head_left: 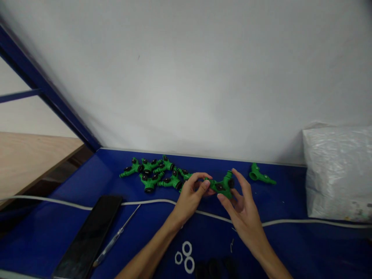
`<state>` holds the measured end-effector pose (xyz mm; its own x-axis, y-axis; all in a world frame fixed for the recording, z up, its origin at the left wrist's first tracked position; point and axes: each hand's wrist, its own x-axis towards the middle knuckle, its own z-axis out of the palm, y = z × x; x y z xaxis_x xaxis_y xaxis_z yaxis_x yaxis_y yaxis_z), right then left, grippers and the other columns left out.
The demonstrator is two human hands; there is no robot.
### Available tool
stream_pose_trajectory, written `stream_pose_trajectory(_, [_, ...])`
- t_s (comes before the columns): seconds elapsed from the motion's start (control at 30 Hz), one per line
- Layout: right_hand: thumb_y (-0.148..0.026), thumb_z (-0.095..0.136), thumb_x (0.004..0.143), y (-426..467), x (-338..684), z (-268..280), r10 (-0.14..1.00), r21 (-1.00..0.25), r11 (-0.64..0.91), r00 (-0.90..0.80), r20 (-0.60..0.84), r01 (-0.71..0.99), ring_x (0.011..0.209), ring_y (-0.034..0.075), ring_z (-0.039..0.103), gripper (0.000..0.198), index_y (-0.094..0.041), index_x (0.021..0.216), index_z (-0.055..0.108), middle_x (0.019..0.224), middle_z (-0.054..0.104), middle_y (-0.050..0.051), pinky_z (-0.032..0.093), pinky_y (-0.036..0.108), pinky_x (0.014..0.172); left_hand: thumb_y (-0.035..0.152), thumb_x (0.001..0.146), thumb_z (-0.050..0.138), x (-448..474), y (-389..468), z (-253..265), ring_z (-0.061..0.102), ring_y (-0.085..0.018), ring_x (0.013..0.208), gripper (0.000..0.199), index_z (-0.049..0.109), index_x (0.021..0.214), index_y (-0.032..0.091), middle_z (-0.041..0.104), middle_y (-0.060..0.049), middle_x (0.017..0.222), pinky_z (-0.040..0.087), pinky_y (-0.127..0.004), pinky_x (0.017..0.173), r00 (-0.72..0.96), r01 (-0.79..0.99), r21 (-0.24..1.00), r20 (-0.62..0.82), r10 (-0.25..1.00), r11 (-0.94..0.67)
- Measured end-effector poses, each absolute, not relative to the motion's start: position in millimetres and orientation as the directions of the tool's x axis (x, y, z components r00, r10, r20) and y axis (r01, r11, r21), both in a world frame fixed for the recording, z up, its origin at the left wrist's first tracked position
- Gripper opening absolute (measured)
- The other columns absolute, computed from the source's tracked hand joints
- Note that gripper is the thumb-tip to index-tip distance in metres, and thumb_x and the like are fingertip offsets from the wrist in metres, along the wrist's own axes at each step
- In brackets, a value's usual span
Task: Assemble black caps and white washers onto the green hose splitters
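Above the blue table I hold a green Y-shaped hose splitter point(223, 186) with black valve knobs. My left hand point(192, 195) pinches the end of one of its arms between thumb and fingers. My right hand point(243, 207) is closed around the splitter's right side, thumb on the near side and fingers behind. Several similar green splitters point(149, 182) with black collars lie in a cluster to the left of my hands. Right of them rests a green splitter body point(261, 176) with an open socket and no black collar.
Three white rings point(189, 264) and some dark round parts point(213, 267) lie near the front edge, with small screws point(231, 245) close by. A screwdriver point(116, 236) and a black phone-like slab point(90, 236) lie left. A white cable point(212, 215) crosses the table. A plastic-wrapped bundle point(337, 174) stands right.
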<state>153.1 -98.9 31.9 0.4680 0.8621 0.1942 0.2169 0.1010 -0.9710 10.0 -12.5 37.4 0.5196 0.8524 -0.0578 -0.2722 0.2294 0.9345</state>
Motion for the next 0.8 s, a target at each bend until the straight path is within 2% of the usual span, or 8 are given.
stream_pose_trajectory(0.07, [-0.049,0.08,0.081,-96.4,154.8,31.7,0.838,-0.987,0.111,0.523,0.157,0.119,0.128,0.027,0.063,0.084,-0.036,0.155,0.041,0.165,0.039,0.01,0.055,0.041,0.104,0.055,0.074,0.085,9.1,-10.2,37.4,0.068,-0.016,0.082,0.051,0.067,0.102,0.016,0.068,-0.003,0.09,0.058,-0.035,0.09,0.499,-0.321,0.912,-0.068,0.864,0.256])
stream_pose_trajectory(0.17, [-0.051,0.084,0.076,-91.4,160.4,32.4,0.836,-0.996,0.086,0.543,0.077,0.009,0.118,0.029,0.07,0.079,-0.028,0.144,0.053,0.142,0.064,0.013,0.057,0.044,0.101,0.053,0.072,0.087,7.3,-10.5,40.6,0.071,-0.019,0.088,0.051,0.067,0.1,0.015,0.071,-0.005,0.09,0.057,-0.038,0.097,0.516,-0.326,0.903,-0.079,0.853,0.281])
stream_pose_trajectory(0.23, [-0.054,0.084,0.075,-88.8,163.8,33.1,0.844,-0.997,0.08,0.532,0.07,0.004,0.114,0.029,0.072,0.066,-0.024,0.13,0.062,0.126,0.074,0.012,0.059,0.045,0.098,0.053,0.073,0.087,5.8,-11.8,43.9,0.071,-0.02,0.088,0.051,0.068,0.101,0.015,0.071,-0.006,0.094,0.059,-0.039,0.093,0.534,-0.286,0.916,-0.093,0.84,0.283])
stream_pose_trajectory(0.3, [-0.055,0.083,0.075,-87.7,165.3,34.0,0.859,-0.995,0.097,0.503,0.094,0.02,0.105,0.028,0.074,0.055,-0.024,0.117,0.065,0.114,0.078,0.011,0.062,0.044,0.092,0.055,0.074,0.084,4.6,-12.8,46.9,0.069,-0.02,0.09,0.055,0.069,0.11,0.016,0.068,-0.007,0.106,0.062,-0.037,0.082,0.523,-0.241,0.939,-0.089,0.848,0.247])
stream_pose_trajectory(0.37, [-0.055,0.086,0.073,-87.9,164.7,35.0,0.879,-0.993,0.116,0.463,0.118,0.032,0.093,0.027,0.076,0.05,-0.024,0.108,0.066,0.102,0.08,0.009,0.063,0.042,0.084,0.058,0.076,0.081,3.9,-13.6,48.5,0.067,-0.021,0.092,0.063,0.068,0.123,0.017,0.065,-0.01,0.116,0.063,-0.034,0.071,0.524,-0.195,0.962,-0.064,0.849,0.193])
stream_pose_trajectory(0.43, [-0.054,0.089,0.069,-89.0,162.7,36.3,0.896,-0.991,0.125,0.424,0.132,0.045,0.085,0.025,0.076,0.051,-0.023,0.103,0.067,0.094,0.079,0.007,0.064,0.04,0.079,0.059,0.079,0.078,4.0,-14.4,48.1,0.067,-0.021,0.092,0.065,0.068,0.126,0.016,0.066,-0.011,0.116,0.061,-0.031,0.067,0.566,-0.157,0.975,-0.039,0.823,0.154])
stream_pose_trajectory(0.67, [-0.051,0.091,0.067,-90.8,158.6,38.9,0.937,-0.987,0.157,0.311,0.162,0.043,0.089,0.024,0.076,0.054,-0.022,0.109,0.072,0.099,0.079,0.006,0.062,0.042,0.09,0.059,0.079,0.077,7.1,-16.8,44.7,0.064,-0.017,0.079,0.062,0.071,0.12,0.013,0.072,-0.008,0.1,0.054,-0.026,0.064,0.61,-0.153,0.979,-0.012,0.792,0.133])
stream_pose_trajectory(0.8, [-0.051,0.086,0.073,-92.1,158.5,40.4,0.948,-0.983,0.158,0.262,0.178,0.096,0.078,0.02,0.073,0.054,-0.022,0.116,0.073,0.09,0.075,0.004,0.061,0.036,0.078,0.057,0.081,0.077,2.4,-10.8,52.3,0.062,-0.013,0.069,0.053,0.071,0.112,0.013,0.069,-0.004,0.086,0.047,-0.023,0.058,0.496,-0.245,0.966,0.051,0.867,0.084])
